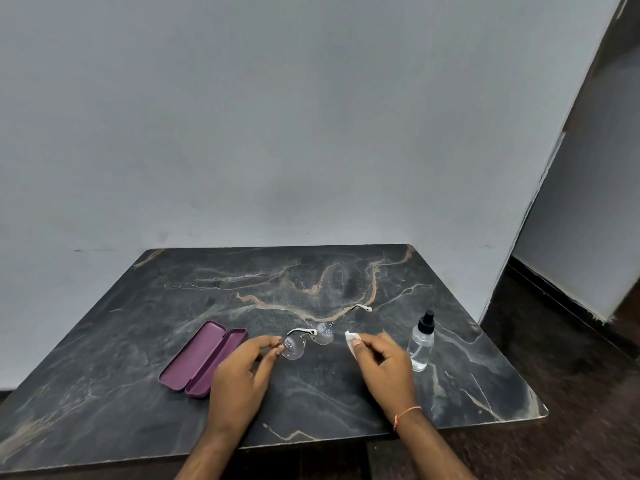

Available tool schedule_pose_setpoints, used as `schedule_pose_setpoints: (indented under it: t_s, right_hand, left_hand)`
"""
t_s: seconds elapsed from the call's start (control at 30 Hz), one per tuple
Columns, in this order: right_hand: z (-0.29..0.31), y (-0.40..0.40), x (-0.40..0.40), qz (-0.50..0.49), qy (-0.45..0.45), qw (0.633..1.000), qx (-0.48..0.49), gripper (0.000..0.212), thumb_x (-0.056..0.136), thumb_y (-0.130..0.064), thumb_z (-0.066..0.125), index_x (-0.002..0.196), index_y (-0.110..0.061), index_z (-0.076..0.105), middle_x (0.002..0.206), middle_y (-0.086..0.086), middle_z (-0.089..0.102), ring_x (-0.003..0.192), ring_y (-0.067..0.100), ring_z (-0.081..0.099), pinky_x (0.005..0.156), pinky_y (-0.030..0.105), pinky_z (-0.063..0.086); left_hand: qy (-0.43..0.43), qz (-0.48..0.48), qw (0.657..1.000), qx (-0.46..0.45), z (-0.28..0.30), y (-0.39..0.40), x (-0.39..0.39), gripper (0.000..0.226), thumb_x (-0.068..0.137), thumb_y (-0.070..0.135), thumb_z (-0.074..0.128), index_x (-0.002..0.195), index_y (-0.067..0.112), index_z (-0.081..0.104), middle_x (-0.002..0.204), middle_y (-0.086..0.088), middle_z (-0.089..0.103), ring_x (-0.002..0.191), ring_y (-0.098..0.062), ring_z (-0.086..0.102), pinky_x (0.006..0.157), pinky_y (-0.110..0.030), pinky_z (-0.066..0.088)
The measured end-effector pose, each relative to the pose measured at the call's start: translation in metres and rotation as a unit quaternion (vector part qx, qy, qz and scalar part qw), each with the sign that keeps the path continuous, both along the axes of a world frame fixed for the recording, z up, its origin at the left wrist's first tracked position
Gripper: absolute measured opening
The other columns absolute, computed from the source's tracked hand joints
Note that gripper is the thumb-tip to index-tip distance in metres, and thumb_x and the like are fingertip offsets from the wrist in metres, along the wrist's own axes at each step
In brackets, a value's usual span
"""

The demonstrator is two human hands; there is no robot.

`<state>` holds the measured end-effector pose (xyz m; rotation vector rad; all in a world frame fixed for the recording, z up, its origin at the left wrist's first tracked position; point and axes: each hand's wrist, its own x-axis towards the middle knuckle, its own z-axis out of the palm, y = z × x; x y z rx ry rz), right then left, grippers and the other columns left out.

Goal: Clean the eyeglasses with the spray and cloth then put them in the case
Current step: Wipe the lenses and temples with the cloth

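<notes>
The left hand (242,368) is pinching the eyeglasses (308,339) at the table's (104,393) middle. The right hand (384,362) is pinching a cloth (352,341), mostly hidden. The open case (202,358) is lying at nine o'clock, the spray bottle (421,342) at three. No writing is showing.

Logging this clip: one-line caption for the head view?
Left hand holds eyeglasses, right hand pinches white cloth; purple case open, spray bottle upright.

dark marble table (346,393), grey wall (277,133), dark floor (571,393)
</notes>
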<state>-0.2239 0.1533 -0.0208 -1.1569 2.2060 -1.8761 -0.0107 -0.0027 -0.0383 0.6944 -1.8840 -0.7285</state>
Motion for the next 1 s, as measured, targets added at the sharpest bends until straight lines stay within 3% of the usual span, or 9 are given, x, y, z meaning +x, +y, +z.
schedule_pose_setpoints:
  t_s: [0.07, 0.17, 0.3, 0.4, 0.53, 0.6, 0.77, 1.0]
  right_hand:
    - [0.003, 0.0, 0.001, -0.001, -0.032, 0.999, 0.004, 0.009, 0.091, -0.048, 0.074, 0.088, -0.049, 0.082, 0.079, -0.004, 0.064, 0.075, 0.014, 0.064, 0.076, 0.013, 0.047]
    - [0.002, 0.002, 0.003, 0.008, -0.114, 0.993, 0.023, 0.019, 0.097, -0.025, 0.077, 0.089, -0.04, 0.085, 0.089, -0.012, 0.073, 0.085, 0.013, 0.069, 0.075, 0.032, 0.059]
    - [0.008, 0.003, 0.016, 0.034, -0.246, 0.968, 0.024, 0.021, 0.101, -0.023, 0.073, 0.089, -0.034, 0.086, 0.093, -0.003, 0.082, 0.066, 0.006, 0.068, 0.054, 0.028, 0.057]
    - [0.01, -0.002, 0.026, 0.053, -0.358, 0.932, -0.006, 0.017, 0.102, -0.019, 0.071, 0.093, -0.019, 0.086, 0.089, 0.006, 0.08, 0.065, 0.009, 0.07, 0.049, 0.027, 0.057]
    - [0.017, -0.01, 0.036, 0.119, -0.505, 0.853, -0.058, 0.02, 0.101, -0.024, 0.072, 0.111, -0.008, 0.078, 0.098, 0.014, 0.081, 0.076, 0.019, 0.074, 0.053, 0.033, 0.06]
    - [0.019, -0.012, 0.039, 0.154, -0.532, 0.828, -0.081, 0.025, 0.097, -0.026, 0.075, 0.113, -0.007, 0.077, 0.102, 0.016, 0.081, 0.078, 0.021, 0.076, 0.059, 0.035, 0.062]
    - [0.015, -0.011, 0.037, 0.19, -0.534, 0.818, -0.097, 0.041, 0.084, -0.024, 0.078, 0.12, -0.004, 0.076, 0.102, 0.015, 0.08, 0.082, 0.018, 0.075, 0.066, 0.035, 0.064]
    - [0.008, -0.008, 0.031, 0.232, -0.541, 0.8, -0.113, 0.044, 0.089, -0.017, 0.074, 0.128, 0.002, 0.07, 0.122, 0.026, 0.076, 0.096, 0.028, 0.08, 0.072, 0.04, 0.067]
  left_hand:
    - [0.013, 0.001, 1.0, 0.018, 0.0, -0.001, 0.0, 0.022, 0.096, 0.027, 0.082, 0.112, 0.043, 0.079, 0.105, 0.031, 0.08, 0.09, 0.001, 0.079, 0.075, -0.021, 0.062]
    - [0.042, -0.009, 0.998, 0.042, 0.002, -0.002, 0.001, 0.017, 0.096, 0.036, 0.077, 0.112, 0.04, 0.081, 0.106, 0.028, 0.082, 0.092, -0.001, 0.08, 0.079, -0.022, 0.063]
    - [0.07, -0.019, 0.996, 0.048, 0.005, 0.005, 0.006, 0.018, 0.094, 0.044, 0.076, 0.112, 0.044, 0.08, 0.106, 0.027, 0.082, 0.094, 0.0, 0.08, 0.078, -0.012, 0.06]
    - [0.072, -0.018, 0.996, 0.058, 0.004, 0.009, 0.006, 0.016, 0.094, 0.041, 0.078, 0.11, 0.045, 0.081, 0.107, 0.027, 0.083, 0.092, 0.001, 0.08, 0.073, -0.007, 0.056]
    - [0.08, -0.035, 0.992, 0.088, 0.003, 0.016, 0.008, 0.019, 0.094, 0.039, 0.079, 0.112, 0.043, 0.081, 0.108, 0.022, 0.084, 0.093, -0.004, 0.081, 0.08, -0.014, 0.06]
    - [0.084, -0.044, 0.988, 0.118, 0.006, 0.016, 0.008, 0.018, 0.093, 0.04, 0.078, 0.111, 0.045, 0.081, 0.105, 0.017, 0.085, 0.086, -0.008, 0.08, 0.079, -0.018, 0.061]
    - [0.103, -0.063, 0.976, 0.181, 0.008, 0.015, 0.007, 0.015, 0.091, 0.038, 0.077, 0.104, 0.044, 0.082, 0.092, -0.001, 0.085, 0.074, -0.013, 0.077, 0.064, -0.024, 0.06]
    - [0.069, -0.077, 0.982, 0.157, 0.003, 0.012, 0.008, 0.017, 0.094, 0.036, 0.079, 0.109, 0.043, 0.082, 0.093, 0.003, 0.085, 0.073, -0.016, 0.077, 0.071, -0.033, 0.063]
